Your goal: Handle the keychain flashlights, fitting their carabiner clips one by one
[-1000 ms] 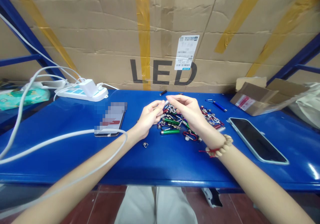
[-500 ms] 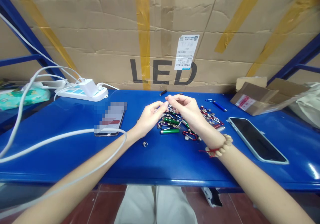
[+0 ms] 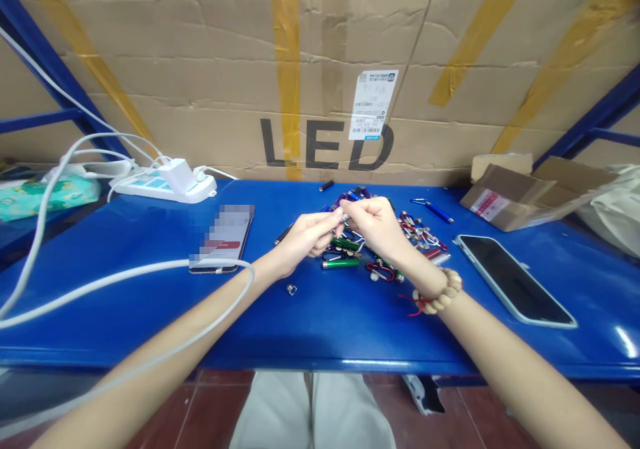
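My left hand (image 3: 306, 236) and my right hand (image 3: 376, 225) meet above a blue table (image 3: 320, 315), both pinched on one small keychain flashlight (image 3: 343, 217) between their fingertips. Just beyond and under them lies a pile of keychain flashlights (image 3: 350, 252) in green, red, blue and purple with carabiner clips. My right wrist wears a bead bracelet (image 3: 443, 293). A tiny metal cap (image 3: 291, 289) lies alone on the table below my left hand.
A phone (image 3: 223, 242) with a white cable (image 3: 125, 282) lies left; a second phone (image 3: 513, 281) lies right. A power strip (image 3: 160, 183) sits back left, an open carton (image 3: 520, 192) back right. A large "LED" cardboard box (image 3: 320, 69) stands behind.
Both hands have come lower and closer together, the fingers closing from a loose hold into a tight pinch on the small flashlight. More of the pile behind them shows.
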A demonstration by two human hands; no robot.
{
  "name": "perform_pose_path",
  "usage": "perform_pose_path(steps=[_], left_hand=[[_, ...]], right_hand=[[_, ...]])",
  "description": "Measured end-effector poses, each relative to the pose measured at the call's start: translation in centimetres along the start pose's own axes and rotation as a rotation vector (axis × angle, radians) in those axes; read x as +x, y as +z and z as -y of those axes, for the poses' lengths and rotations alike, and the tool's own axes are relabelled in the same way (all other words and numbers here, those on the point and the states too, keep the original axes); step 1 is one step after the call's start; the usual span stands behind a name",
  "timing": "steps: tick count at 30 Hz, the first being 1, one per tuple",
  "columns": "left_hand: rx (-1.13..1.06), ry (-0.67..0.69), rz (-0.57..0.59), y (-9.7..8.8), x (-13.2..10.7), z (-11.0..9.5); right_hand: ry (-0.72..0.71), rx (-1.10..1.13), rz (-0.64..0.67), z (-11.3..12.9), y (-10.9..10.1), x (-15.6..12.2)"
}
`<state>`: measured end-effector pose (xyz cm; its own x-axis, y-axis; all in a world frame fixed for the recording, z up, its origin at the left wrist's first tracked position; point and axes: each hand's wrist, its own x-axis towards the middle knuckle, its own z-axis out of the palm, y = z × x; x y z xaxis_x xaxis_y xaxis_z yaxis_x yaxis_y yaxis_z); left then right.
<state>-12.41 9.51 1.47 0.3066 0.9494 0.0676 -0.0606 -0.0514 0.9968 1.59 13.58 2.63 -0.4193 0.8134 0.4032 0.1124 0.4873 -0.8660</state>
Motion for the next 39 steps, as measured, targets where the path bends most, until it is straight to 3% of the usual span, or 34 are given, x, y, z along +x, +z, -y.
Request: perform_pose_path(steps=[3,9,13,16,20,23,27,30,33,39], left_hand=[[-0.049,-0.062,0.054,-0.2,0.0,0.2],[-0.067,-0.081,-0.125,0.6,0.3,0.1],[-0.017,-0.02,-0.149,0.9,0.4,0.3],[0.058,0.109,-0.157,0.7,0.5,0.8],[0.157,0.252,-0.201,0.5,0.6,1.2],[0.236,0.296,-0.286,0.4,0.4,1.2],[0.309,0.302,-0.416,0.4,0.1,1.1],[0.314,0.27,-0.441,0.4,0.0,1.3],[0.386,0.279,-0.401,0.2,0.0,1.7],[0.467,0.316,-0.341,0.1,0.2,2.5]], right_hand=[[0.04,-0.021,0.006,-0.1,0.1,0.1],[0.041,-0.16,-0.06,-0.1,0.3,-0.1],[0.049,-0.211,-0.127,-0.3,0.1,0.0],[0.026,-0.212,-0.193,-0.7,0.0,0.1],[-0.037,-0.116,-0.212,-1.1,0.0,0.3],[0.026,0.014,-0.19,-0.8,0.1,0.4],[0.114,0.124,-0.136,-0.4,0.0,0.5],[0.136,0.165,-0.117,-0.6,0.0,0.6],[0.057,0.114,-0.13,-1.0,0.2,0.4],[-0.213,-0.22,-0.145,-0.6,0.8,-0.2]])
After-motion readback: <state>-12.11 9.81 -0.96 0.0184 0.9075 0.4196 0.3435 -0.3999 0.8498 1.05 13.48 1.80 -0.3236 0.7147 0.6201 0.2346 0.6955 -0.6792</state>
